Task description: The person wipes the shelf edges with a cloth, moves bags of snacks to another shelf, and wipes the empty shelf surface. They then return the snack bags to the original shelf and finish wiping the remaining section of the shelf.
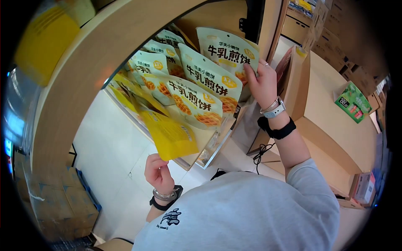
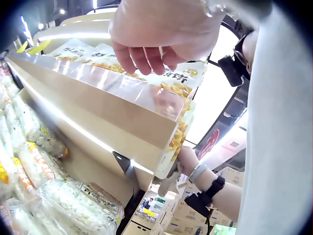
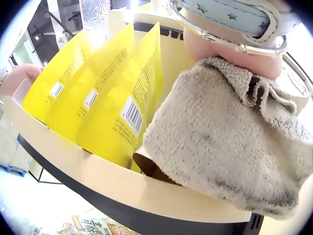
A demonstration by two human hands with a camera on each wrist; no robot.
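Observation:
In the head view, my right hand (image 1: 264,83) is at the right edge of the rearmost waffle-cookie pouch (image 1: 224,44), its thumb lying over the printed front. A grey cloth (image 3: 227,139) hangs bunched from that hand in the right wrist view and hides its fingers. My left hand (image 1: 159,172) is at the lower edge of a yellow pouch (image 1: 173,131) at the front of the shelf. Up close in the left wrist view, its fingers hang loosely curled before the pouch fronts. The yellow pouch backs (image 3: 110,98) stand in a row.
A clear front guard (image 2: 98,78) edges the shelf (image 2: 117,115). Bagged goods (image 2: 73,200) fill a lower level. To the right stands an open wooden bin (image 1: 331,96) bearing a green pack (image 1: 354,101). Brown cartons (image 1: 63,196) are stacked at lower left, and a coiled black cable (image 1: 260,157) hangs nearby.

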